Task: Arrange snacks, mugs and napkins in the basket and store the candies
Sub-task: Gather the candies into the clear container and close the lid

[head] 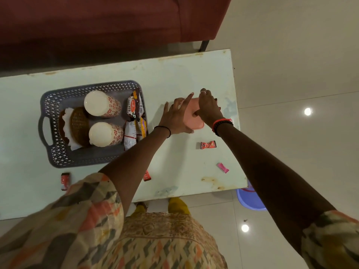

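dim, warm indoor light from overhead. two round lamp reflections (307,111) glare on the glossy floor (291,74), right side. the table (174,74) is evenly lit, with soft, faint shadows beside the hands. the forearms read very dark. wide-angle bending curves the table edges. the clothing (77,230) at the bottom is soft and smeared; the sofa (97,26) is murky.

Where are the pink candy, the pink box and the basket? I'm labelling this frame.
pink candy (223,167), head view, middle of wrapper.
pink box (196,123), head view, near corner of lid.
basket (43,126), head view, left handle.
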### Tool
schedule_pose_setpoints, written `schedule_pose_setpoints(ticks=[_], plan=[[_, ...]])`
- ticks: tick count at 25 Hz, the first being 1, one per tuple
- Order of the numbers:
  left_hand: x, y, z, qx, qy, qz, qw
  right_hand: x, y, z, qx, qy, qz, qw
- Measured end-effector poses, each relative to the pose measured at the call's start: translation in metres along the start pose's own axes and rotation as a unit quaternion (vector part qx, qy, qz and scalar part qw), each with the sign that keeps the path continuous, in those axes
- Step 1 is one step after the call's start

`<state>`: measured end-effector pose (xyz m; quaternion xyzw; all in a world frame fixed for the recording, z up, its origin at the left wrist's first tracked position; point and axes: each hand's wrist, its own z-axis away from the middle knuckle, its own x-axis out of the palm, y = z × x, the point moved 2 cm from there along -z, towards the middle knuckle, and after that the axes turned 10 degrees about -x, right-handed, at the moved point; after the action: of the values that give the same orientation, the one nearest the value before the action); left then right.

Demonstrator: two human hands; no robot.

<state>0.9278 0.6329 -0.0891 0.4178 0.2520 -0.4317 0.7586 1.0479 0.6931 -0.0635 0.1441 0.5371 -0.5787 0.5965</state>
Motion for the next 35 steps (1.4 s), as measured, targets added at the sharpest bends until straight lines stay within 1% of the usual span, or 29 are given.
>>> schedule_pose_setpoints(ticks=[5, 11, 13, 16, 19, 22, 24, 26, 29, 31, 33, 35], plan=[[0.000, 0.002, 0.001, 0.000, -0.004, -0.011, 1.000, -0.002, 0.000, 0.007, 0.039, 0.015, -0.072, 0.997], [-0.001, 0.003, 0.011, 0.039, 0.023, -0.046, 0.998, -0.010, 0.002, 0.021, 0.061, 0.045, -0.163, 0.984], [-0.002, 0.002, 0.020, 0.033, 0.033, -0.031, 0.998, -0.014, 0.005, 0.026, 0.076, 0.056, -0.191, 0.977], [-0.003, 0.000, 0.034, -0.002, 0.045, 0.041, 0.998, -0.025, 0.008, 0.032, 0.090, 0.030, -0.230, 0.969], [-0.005, -0.001, 0.052, -0.054, 0.055, 0.143, 0.987, -0.044, 0.001, 0.041, 0.097, -0.003, -0.302, 0.948], [0.002, 0.000, 0.073, -0.122, 0.078, 0.263, 0.954, -0.070, -0.005, 0.044, 0.104, 0.014, -0.370, 0.923], [0.010, 0.000, 0.086, -0.144, 0.097, 0.306, 0.936, -0.087, -0.009, 0.036, 0.091, 0.048, -0.392, 0.914], [0.020, -0.001, 0.095, -0.154, 0.106, 0.322, 0.928, -0.097, -0.013, 0.019, 0.075, 0.088, -0.379, 0.918], [0.031, -0.003, 0.096, -0.169, 0.100, 0.326, 0.925, -0.092, -0.028, -0.010, 0.015, 0.139, -0.261, 0.955], [0.034, -0.007, 0.093, -0.174, 0.099, 0.329, 0.923, -0.076, -0.037, -0.025, -0.047, 0.163, -0.181, 0.969], [0.033, -0.011, 0.089, -0.177, 0.107, 0.327, 0.922, -0.057, -0.038, -0.039, -0.088, 0.156, -0.079, 0.981], [0.033, -0.016, 0.088, -0.177, 0.111, 0.327, 0.922, -0.039, -0.029, -0.052, -0.102, 0.120, 0.023, 0.987]])
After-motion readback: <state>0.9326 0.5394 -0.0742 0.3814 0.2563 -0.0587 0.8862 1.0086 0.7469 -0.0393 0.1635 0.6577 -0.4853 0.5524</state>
